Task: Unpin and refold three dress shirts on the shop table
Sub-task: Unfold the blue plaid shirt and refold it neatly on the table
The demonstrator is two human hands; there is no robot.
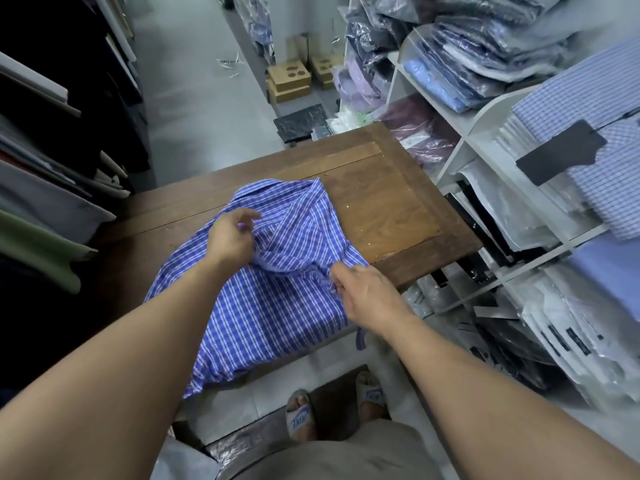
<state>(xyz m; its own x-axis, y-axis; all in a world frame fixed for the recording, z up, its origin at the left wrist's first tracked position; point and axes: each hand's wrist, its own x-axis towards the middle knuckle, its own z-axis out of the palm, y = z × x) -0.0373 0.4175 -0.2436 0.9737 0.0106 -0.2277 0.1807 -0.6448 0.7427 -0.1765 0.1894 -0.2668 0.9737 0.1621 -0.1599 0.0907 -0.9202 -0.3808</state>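
Left forearm (138,341) hides shirt (277,306) edge; right hand's (367,296) fingertips hidden

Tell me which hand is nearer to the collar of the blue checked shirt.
Left. The left hand holds the cloth just below the collar; the right hand pinches the side edge of the shirt, farther toward the person.

The checked shirt (277,292) is thin woven cloth, matt and soft, rumpled into loose creases. Under it the table (391,209) is dark wood with plain grain, a dull worn finish and pale flecks on top. The shelving (450,126) looks smooth, painted white and matt. The bags (485,64) on it are clear plastic, glossy and crinkled, catching the light. The boxes (289,79) on the floor are brown matt cardboard, and the floor (194,98) is pale, smooth and faintly shiny.
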